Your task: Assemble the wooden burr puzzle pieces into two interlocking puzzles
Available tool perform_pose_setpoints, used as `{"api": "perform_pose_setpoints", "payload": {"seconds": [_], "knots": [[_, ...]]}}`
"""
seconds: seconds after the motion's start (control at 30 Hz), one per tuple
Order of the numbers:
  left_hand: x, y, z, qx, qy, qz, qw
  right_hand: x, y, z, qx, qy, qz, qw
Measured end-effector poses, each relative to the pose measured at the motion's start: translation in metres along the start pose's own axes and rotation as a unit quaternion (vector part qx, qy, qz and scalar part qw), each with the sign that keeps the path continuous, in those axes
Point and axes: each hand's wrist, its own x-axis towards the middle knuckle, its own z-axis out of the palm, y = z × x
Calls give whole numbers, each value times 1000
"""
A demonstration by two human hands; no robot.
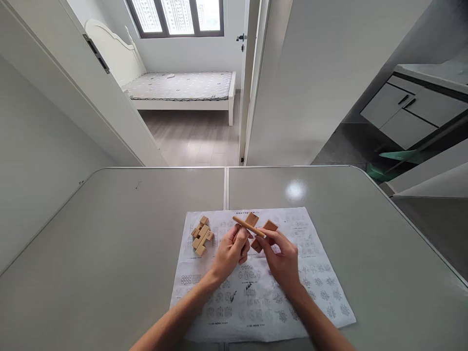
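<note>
Both hands meet above a printed instruction sheet on a grey table. My left hand is closed around the lower part of a partly assembled wooden interlocking puzzle. My right hand pinches a slim wooden bar that lies across the top of that puzzle, pointing up and to the left. A second cluster of joined wooden puzzle pieces rests on the sheet's far left corner, a short way left of my left hand and untouched.
The table is made of two halves with a seam down the middle. Beyond its far edge an open doorway shows a bed under a window. Cabinets stand at the right, and white walls on both sides.
</note>
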Motion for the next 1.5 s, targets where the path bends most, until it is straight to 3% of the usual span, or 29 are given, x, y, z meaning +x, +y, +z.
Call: {"api": "perform_pose_setpoints", "payload": {"seconds": [0.23, 0.37, 0.5, 0.83, 0.97, 1.03, 1.5], "knots": [[0, -1, -2, -22, -23, -7, 999, 2, -1, -1, 28, -12, 33, 999], [0, 0, -3, -59, -20, -7, 998, 5, -2, -2, 82, -25, 94, 992], [3, -1, -6, -106, 0, -1, 994, 9, -1, -3, 172, 4, 152, 973], [4, -1, -9, -109, -39, 9, 993, 19, 1, -12, 408, 39, 287, 866], [3, -1, -10, -107, -56, -1, 993, 20, 5, -13, 470, 62, 351, 808], [3, -1, -11, -104, -58, -3, 993, 20, 6, -14, 482, 58, 365, 794], [4, -6, -9, -139, -97, -28, 985, 17, 0, -11, 454, -27, 298, 840]]}}
